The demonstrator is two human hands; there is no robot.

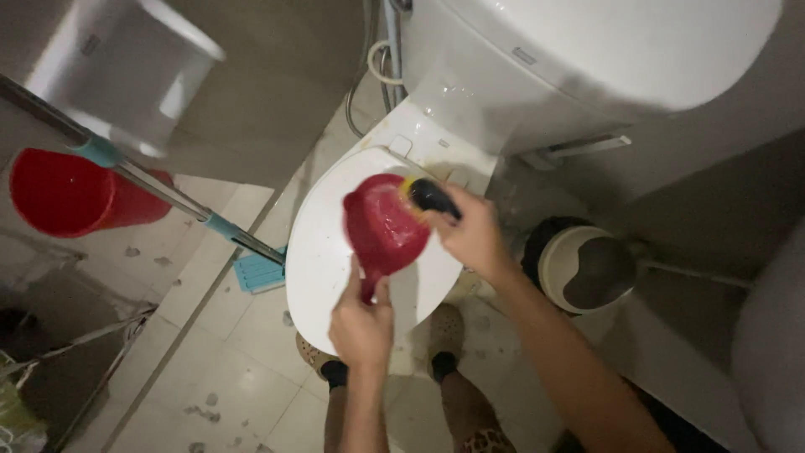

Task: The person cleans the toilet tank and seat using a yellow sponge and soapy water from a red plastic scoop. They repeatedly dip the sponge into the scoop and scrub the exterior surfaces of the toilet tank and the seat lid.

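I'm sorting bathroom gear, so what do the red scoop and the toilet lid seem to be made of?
The red scoop looks like glossy moulded plastic: thin wall, wet sheen. The toilet lid seems smooth white plastic, though glazed ceramic can't be ruled out.

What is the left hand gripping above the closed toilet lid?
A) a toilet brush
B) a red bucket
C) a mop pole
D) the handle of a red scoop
D: the left hand is closed around the handle of the red scoop, while the right hand presses a dark scrubber against its rim.
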